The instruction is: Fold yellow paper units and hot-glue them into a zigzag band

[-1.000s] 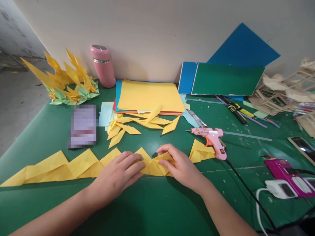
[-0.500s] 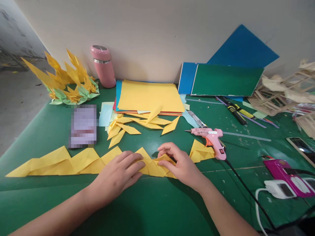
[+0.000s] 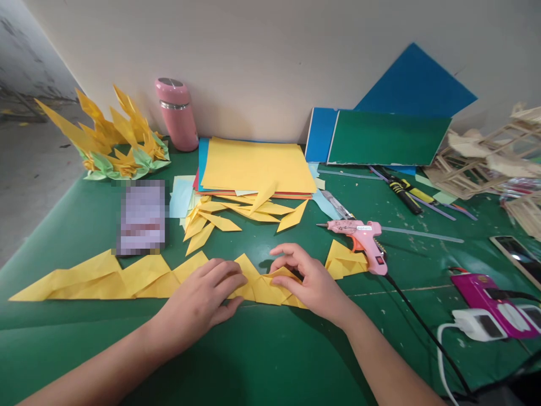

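A long strip of folded yellow paper (image 3: 91,279) with pointed peaks lies across the green table. My left hand (image 3: 198,299) rests over its middle, fingers curled together on the paper and thumb at the near edge. My right hand (image 3: 310,285) is closed on the strip's right part, a folded flap between thumb and fingers; the forefinger is raised off the paper. The fingertips behind the flap are partly hidden. Just right of this hand sits a separate folded yellow piece (image 3: 344,262), partly under a pink glue gun (image 3: 366,237).
Behind the strip lie loose yellow paper pieces (image 3: 220,220) and a stack of coloured paper (image 3: 257,163). A paper crown (image 3: 122,146), pink flask (image 3: 180,115) and blurred purple object (image 3: 143,217) stand left. Right are a power strip (image 3: 490,301), phone (image 3: 515,254) and the glue gun's cable (image 3: 426,327).
My left thumb and fingers have shifted slightly on the strip, and my right forefinger has lifted a little. The strip's left end has risen slightly in the view.
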Motion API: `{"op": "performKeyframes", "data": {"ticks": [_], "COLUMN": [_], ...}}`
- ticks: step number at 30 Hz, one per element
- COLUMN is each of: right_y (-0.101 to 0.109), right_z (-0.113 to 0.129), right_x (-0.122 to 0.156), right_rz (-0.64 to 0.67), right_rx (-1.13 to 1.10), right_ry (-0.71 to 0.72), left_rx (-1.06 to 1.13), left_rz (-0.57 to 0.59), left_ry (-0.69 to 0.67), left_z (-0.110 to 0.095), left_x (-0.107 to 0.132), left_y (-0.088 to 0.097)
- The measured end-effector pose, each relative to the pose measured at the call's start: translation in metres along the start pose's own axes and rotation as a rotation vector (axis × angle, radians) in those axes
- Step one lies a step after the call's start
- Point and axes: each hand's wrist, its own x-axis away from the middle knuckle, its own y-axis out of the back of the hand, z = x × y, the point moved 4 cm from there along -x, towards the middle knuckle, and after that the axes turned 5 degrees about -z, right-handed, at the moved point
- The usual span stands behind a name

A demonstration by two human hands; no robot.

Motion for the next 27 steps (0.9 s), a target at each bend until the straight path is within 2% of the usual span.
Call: {"op": "performKeyframes", "data": {"ticks": [5, 11, 15, 20, 27], "right_y": [-0.001, -0.004, -0.008, -0.013, -0.012], "right_z": [-0.002, -0.001, 0.003, 0.008, 0.009], "right_x": [0.000, -0.002, -0.002, -0.002, -0.002], "right_rz": [-0.002, -0.006, 0.015, 0.030, 0.058], "right_rx": [-0.006, 0.019, 0.051, 0.090, 0.112], "right_ry": [0.001, 0.024, 0.059, 0.103, 0.107], "left_rx": [0.008, 0.030, 0.047, -0.048, -0.129], "left_rz": [0.021, 0.095, 0.094, 0.019, 0.065], "left_ry": [0.021, -0.089, -0.060, -0.017, 0.003], "left_z": [-0.001, -0.008, -0.009, -0.010, -0.010], "left_x": [-0.002, -0.006, -0.008, -0.009, -0.011], "left_y": [0.001, 0.002, 0.002, -0.002, -0.006]}}
